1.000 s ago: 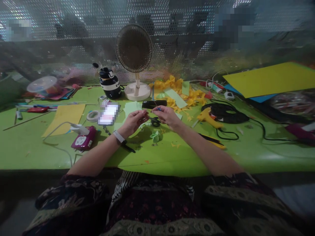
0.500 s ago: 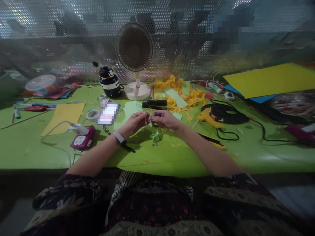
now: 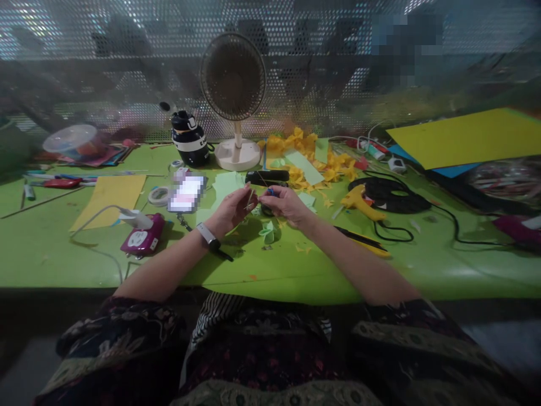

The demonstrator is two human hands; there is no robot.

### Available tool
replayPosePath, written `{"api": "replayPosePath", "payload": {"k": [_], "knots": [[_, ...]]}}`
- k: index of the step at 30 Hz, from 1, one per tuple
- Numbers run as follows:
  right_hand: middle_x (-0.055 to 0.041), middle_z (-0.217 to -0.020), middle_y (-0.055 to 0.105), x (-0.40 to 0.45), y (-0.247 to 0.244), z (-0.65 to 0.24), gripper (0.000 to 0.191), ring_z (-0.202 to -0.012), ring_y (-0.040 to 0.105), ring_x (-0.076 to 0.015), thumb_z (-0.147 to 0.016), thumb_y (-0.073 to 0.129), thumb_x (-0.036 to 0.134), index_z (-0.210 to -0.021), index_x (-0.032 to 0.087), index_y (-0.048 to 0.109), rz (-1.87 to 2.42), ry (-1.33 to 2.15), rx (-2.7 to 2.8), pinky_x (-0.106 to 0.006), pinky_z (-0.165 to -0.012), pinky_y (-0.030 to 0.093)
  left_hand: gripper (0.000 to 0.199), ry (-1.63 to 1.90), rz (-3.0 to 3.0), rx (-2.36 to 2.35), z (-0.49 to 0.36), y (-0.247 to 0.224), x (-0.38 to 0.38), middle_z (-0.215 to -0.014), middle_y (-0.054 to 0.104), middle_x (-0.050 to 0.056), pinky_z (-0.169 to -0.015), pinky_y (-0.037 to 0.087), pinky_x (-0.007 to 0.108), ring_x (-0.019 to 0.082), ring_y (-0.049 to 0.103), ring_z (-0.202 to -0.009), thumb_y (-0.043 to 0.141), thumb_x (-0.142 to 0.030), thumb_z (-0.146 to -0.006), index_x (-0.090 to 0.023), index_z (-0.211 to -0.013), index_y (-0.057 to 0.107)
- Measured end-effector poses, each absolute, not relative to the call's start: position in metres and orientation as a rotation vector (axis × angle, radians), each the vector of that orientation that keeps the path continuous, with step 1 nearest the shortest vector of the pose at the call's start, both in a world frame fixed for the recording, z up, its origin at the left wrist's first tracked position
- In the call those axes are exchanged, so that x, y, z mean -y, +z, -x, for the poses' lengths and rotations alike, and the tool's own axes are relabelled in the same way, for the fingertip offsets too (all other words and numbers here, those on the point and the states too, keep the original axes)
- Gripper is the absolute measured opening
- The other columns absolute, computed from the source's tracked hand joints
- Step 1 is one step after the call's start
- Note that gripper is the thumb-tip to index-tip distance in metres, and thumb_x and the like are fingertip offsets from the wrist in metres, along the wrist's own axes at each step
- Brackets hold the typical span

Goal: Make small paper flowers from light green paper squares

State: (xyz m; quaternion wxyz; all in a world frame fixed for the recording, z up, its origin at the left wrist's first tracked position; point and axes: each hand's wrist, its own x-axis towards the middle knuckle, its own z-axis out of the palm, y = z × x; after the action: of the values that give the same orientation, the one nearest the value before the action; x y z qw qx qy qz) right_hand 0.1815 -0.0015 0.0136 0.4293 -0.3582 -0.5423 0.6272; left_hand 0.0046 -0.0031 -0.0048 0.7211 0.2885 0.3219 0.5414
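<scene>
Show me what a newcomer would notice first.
Likely the round-headed, pale-based fan, far back on the green table. Right of it lies a heap of yellow, flower-like pieces. Nearer, the bare left hand and right hand sit close together, the right pinching something small and blue.

thin brownish stick, slanted; small blue item, partly hidden, in right hand.

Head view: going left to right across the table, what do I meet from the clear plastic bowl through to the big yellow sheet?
Clear plastic bowl → purple power adapter → smartphone → left hand → right hand → yellow glue gun → big yellow sheet.
</scene>
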Motion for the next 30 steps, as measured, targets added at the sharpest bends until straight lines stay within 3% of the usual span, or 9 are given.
{"api": "replayPosePath", "payload": {"k": [8, 17, 21, 30], "knots": [[0.0104, -0.051, 0.041, 0.007, 0.011, -0.178, 0.037, -0.043, 0.022, -0.0032, -0.071, 0.086, 0.039, -0.096, 0.015, 0.071, 0.894, 1.586, 1.416, -0.022, -0.042, 0.009, 0.026, 1.194, -0.783, -0.673, -0.007, -0.016, 0.001, -0.09, 0.076, 0.002, -0.091, 0.049, 0.038, 0.02, 0.069, -0.095, 0.087, -0.044, -0.074, -0.023, -0.084, 0.073], [0.008, -0.057, 0.052, 0.014, 0.011, -0.169, 0.036, -0.042, 0.025, -0.0022, -0.062, 0.091, 0.039, -0.08, 0.017, 0.068, 0.872, 1.63, 1.197, -0.022, -0.04, 0.012, 0.022, 1.098, -0.804, -0.656, -0.009, -0.019, 0.002, -0.088, 0.075, 0.002, -0.089, 0.048, 0.037, 0.019, 0.067, -0.09, 0.084, -0.044, -0.077, -0.025, -0.085, 0.074], [0.0114, -0.046, 0.041, 0.013, 0.017, -0.17, 0.034, -0.039, 0.024, -0.003, -0.064, 0.091, 0.038, -0.075, 0.018, 0.065, 0.884, 1.609, 1.028, -0.021, -0.039, 0.016, 0.03, 1.139, -0.896, -0.714, -0.012, -0.012, 0.009, -0.096, 0.076, 0.004, -0.095, 0.048, 0.039, 0.021, 0.067, -0.098, 0.082, -0.049, -0.077, -0.023, -0.09, 0.076], [0.014, -0.041, 0.032, 0.01, 0.016, -0.169, 0.039, -0.037, 0.02, -0.0027, -0.065, 0.09, 0.042, -0.087, 0.017, 0.07, 0.904, 1.598, 0.919, -0.018, -0.036, 0.016, 0.027, 1.196, -1.115, -0.785, -0.018, -0.009, 0.022, -0.095, 0.075, 0.004, -0.095, 0.048, 0.035, 0.017, 0.067, -0.09, 0.088, -0.028, -0.071, -0.018, -0.092, 0.076]]}}
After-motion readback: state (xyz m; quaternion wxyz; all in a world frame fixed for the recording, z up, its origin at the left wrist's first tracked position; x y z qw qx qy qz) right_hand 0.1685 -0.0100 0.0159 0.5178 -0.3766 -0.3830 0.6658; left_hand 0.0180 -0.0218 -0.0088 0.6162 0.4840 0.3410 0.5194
